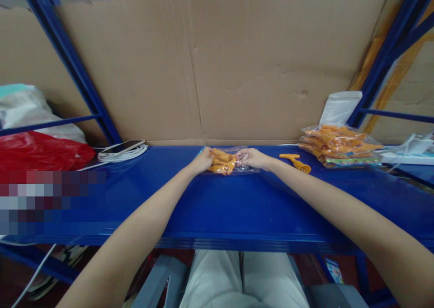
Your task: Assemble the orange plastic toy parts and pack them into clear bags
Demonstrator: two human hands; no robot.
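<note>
A clear plastic bag (249, 168) with several orange plastic pieces (222, 161) in it lies on the blue shelf top. My left hand (202, 161) is closed on the bag's left end, its fingertips against the orange pieces. At the other end my right hand (253, 158) grips the clear film, fingers bent. Just right of my right hand lies a loose orange funnel-shaped piece (298, 164) with a small bar-shaped orange part (289, 156) beside it. What the pieces are exactly, I cannot make out.
Filled bags of orange pieces (339, 143) are stacked at the right, a white packet (341, 108) behind them. A phone (127, 147) rests on a coiled white cable (118, 156) at the left, near a red bag (44, 152). Cardboard (237, 64) walls the back.
</note>
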